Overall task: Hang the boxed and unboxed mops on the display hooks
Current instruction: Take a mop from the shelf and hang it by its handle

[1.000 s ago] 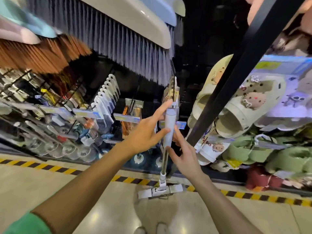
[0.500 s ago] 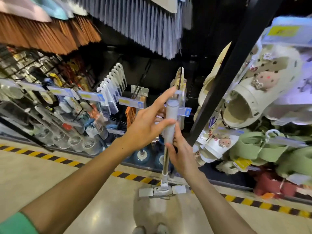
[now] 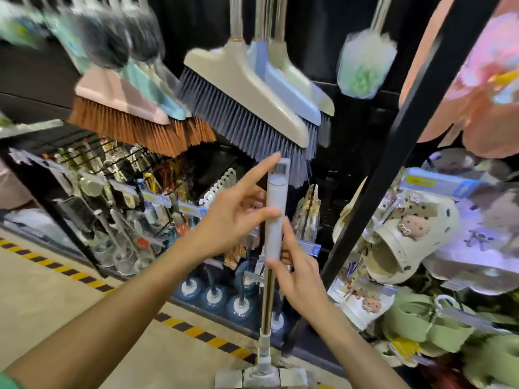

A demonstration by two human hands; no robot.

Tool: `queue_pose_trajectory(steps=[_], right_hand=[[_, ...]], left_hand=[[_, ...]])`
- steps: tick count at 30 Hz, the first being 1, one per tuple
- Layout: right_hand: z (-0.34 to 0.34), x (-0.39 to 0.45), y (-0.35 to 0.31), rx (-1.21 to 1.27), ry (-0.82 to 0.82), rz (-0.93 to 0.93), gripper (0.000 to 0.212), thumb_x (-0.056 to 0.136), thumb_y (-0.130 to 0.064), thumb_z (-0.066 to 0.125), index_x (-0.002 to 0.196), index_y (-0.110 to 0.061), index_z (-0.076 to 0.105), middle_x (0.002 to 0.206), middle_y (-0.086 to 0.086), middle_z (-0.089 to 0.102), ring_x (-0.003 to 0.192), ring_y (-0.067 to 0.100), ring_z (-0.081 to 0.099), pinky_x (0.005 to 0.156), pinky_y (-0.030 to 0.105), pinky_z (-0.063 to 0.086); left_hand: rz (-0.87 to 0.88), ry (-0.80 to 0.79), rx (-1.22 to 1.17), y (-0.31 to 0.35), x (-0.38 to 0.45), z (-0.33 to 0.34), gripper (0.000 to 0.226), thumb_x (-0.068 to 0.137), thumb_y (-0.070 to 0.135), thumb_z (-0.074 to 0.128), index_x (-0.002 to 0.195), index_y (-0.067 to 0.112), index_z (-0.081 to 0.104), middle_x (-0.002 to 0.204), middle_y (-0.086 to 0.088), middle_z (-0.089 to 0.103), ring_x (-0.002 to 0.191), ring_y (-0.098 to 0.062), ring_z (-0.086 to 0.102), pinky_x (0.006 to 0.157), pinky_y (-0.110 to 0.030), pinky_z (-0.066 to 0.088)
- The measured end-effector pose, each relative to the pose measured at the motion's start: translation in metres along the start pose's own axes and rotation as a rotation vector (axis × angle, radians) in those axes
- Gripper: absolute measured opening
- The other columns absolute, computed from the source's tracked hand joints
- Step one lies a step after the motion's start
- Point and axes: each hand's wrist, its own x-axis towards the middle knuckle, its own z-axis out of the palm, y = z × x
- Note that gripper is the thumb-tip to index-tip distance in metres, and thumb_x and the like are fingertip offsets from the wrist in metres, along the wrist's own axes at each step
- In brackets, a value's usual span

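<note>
Since a second ago the view has tipped upward, so the hanging brooms [image 3: 244, 108] now fill the top of the frame, and the mop [image 3: 273, 220] stands higher against the display, its hanging loop [image 3: 282, 167] now just under the grey bristles at twelve o'clock. On the left, the left hand [image 3: 233, 217] holds the pale grip of the handle: its thumb [image 3: 266, 213] presses across the front, the index finger [image 3: 259, 171] stretches straight up toward the loop, and the other fingers curl behind. On the right, at about five o'clock from it, the right hand [image 3: 297, 273] holds the lower end of the grip, thumb on the front and fingers wrapped behind where the metal shaft begins. The mop hangs upright between both hands, its flat head [image 3: 259, 376] near the floor at six o'clock. The step in hand looks like raising an unboxed mop to its hook. The hook itself is hidden, probably above the frame among the broom handles, so the next move calls for lifting further, steering the loop clear of the bristles and threading it on.
</note>
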Motion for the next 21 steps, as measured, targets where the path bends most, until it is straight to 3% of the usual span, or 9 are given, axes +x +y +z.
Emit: queue_pose_trajectory(steps=[4, 7, 10, 13, 15, 17, 19, 21], right_hand=[[-0.015, 0.037, -0.053, 0.106, -0.053, -0.084, 0.092, 0.1, -0.01, 0.066, 0.151, -0.066, 0.014, 0.114, -0.01, 0.064, 0.09, 0.002, 0.067, 0.079, 0.01, 0.049], [-0.02, 0.068, -0.095, 0.145, -0.095, -0.159, 0.098, 0.096, -0.009, 0.071, 0.146, -0.072, 0.017, 0.105, -0.018, 0.064, 0.082, 0.004, 0.066, 0.073, 0.011, 0.048], [-0.016, 0.097, -0.135, 0.213, -0.158, -0.225, 0.091, 0.095, -0.018, 0.074, 0.149, -0.069, 0.02, 0.095, -0.022, 0.066, 0.086, 0.012, 0.066, 0.079, 0.023, 0.053], [-0.008, 0.125, -0.175, 0.261, -0.221, -0.283, 0.087, 0.093, -0.027, 0.074, 0.153, -0.063, 0.02, 0.091, -0.015, 0.066, 0.085, 0.015, 0.064, 0.081, 0.031, 0.054], [0.0, 0.141, -0.201, 0.298, -0.238, -0.322, 0.086, 0.09, -0.029, 0.073, 0.152, -0.063, 0.022, 0.096, -0.009, 0.068, 0.088, 0.016, 0.065, 0.083, 0.031, 0.054], [0.011, 0.156, -0.224, 0.33, -0.261, -0.361, 0.087, 0.09, -0.025, 0.073, 0.15, -0.065, 0.025, 0.113, -0.008, 0.068, 0.097, 0.016, 0.067, 0.089, 0.035, 0.056], [0.023, 0.169, -0.244, 0.335, -0.274, -0.391, 0.089, 0.092, -0.021, 0.075, 0.152, -0.062, 0.024, 0.12, -0.003, 0.068, 0.101, 0.021, 0.068, 0.095, 0.048, 0.056], [0.037, 0.181, -0.263, 0.353, -0.288, -0.396, 0.092, 0.093, -0.016, 0.076, 0.154, -0.059, 0.023, 0.127, 0.002, 0.068, 0.106, 0.028, 0.068, 0.1, 0.057, 0.053]], left_hand=[[0.004, 0.037, 0.0, 0.053, 0.012, -0.049, 0.086, 0.092, 0.016, 0.076, 0.156, 0.051, 0.032, 0.09, -0.029, 0.065, 0.087, -0.049, 0.061, 0.091, -0.061, 0.052], [0.03, 0.078, 0.042, 0.091, 0.017, -0.088, 0.086, 0.09, 0.023, 0.077, 0.156, 0.052, 0.031, 0.09, -0.034, 0.063, 0.089, -0.055, 0.06, 0.09, -0.066, 0.052], [0.07, 0.119, 0.096, 0.127, 0.016, -0.128, 0.088, 0.093, 0.018, 0.078, 0.159, 0.048, 0.028, 0.09, -0.028, 0.068, 0.089, -0.049, 0.066, 0.088, -0.061, 0.057], [0.114, 0.182, 0.147, 0.159, 0.01, -0.165, 0.088, 0.091, 0.023, 0.077, 0.159, 0.046, 0.027, 0.09, -0.019, 0.072, 0.088, -0.045, 0.068, 0.084, -0.053, 0.061], [0.15, 0.224, 0.168, 0.176, 0.007, -0.188, 0.087, 0.089, 0.023, 0.076, 0.157, 0.045, 0.028, 0.09, -0.008, 0.073, 0.087, -0.046, 0.067, 0.083, -0.054, 0.06], [0.174, 0.246, 0.185, 0.19, 0.003, -0.21, 0.087, 0.089, 0.017, 0.076, 0.157, 0.04, 0.027, 0.087, -0.016, 0.071, 0.081, -0.046, 0.065, 0.083, -0.054, 0.061], [0.193, 0.261, 0.223, 0.2, -0.002, -0.233, 0.088, 0.09, 0.013, 0.077, 0.158, 0.037, 0.027, 0.089, -0.03, 0.067, 0.075, -0.044, 0.064, 0.081, -0.054, 0.061], [0.205, 0.273, 0.255, 0.208, -0.007, -0.256, 0.088, 0.091, 0.01, 0.077, 0.157, 0.038, 0.027, 0.09, -0.019, 0.073, 0.075, -0.043, 0.066, 0.079, -0.055, 0.062]])
